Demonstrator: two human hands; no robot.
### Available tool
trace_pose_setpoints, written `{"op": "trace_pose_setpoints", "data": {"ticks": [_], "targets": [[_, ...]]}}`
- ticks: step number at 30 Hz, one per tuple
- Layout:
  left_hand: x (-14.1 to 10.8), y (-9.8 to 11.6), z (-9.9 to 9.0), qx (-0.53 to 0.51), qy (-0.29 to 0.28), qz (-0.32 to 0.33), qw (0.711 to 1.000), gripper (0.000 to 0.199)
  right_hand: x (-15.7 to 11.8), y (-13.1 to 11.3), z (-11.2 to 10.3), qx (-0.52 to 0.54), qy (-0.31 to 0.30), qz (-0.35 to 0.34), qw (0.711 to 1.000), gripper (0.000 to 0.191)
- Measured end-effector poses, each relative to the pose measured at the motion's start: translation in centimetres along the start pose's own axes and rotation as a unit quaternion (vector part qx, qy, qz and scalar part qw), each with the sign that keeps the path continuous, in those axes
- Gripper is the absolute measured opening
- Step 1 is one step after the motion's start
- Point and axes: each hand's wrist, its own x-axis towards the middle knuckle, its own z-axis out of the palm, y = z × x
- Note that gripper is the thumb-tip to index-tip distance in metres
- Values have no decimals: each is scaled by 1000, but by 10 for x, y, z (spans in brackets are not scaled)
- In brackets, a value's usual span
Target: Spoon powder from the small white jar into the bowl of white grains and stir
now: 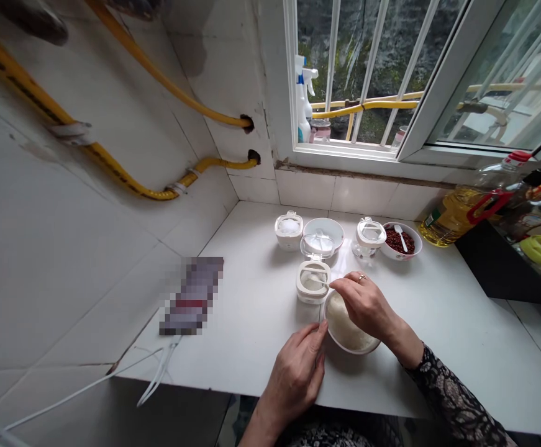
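A bowl of white grains or powder [350, 332] stands near the counter's front edge. My left hand [297, 366] rests against its left rim, fingers apart from the thumb. Above the bowl, my right hand [366, 304] pinches the handle of a small white spoon [322, 282], whose tip is inside a square clear jar [313, 297] with its lid flipped up. Pale contents show in that jar. Behind it are a second open jar with white contents [289, 228] and a white bowl [330, 228].
Another square jar [369, 237] stands beside a bowl of red beans [401, 242] holding a white spoon. An oil bottle [456, 211] and a black rack [489, 267] are at the right. A blurred-out object [193, 298] with white cables [158, 372] lies left.
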Motion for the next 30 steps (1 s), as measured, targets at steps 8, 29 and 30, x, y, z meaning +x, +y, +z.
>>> {"op": "trace_pose_setpoints", "data": {"ticks": [8,29,30], "targets": [[1,2,-1,4,8,2,1000,69,-8,-2,-39,106,92,234,962,9],[1,2,-1,8,9,-6,1000,68,-39,9,-34,187,93,425,881,17],[1,2,-1,9,9,-5,1000,68,-40,10,-34,205,98,434,872,18]]}}
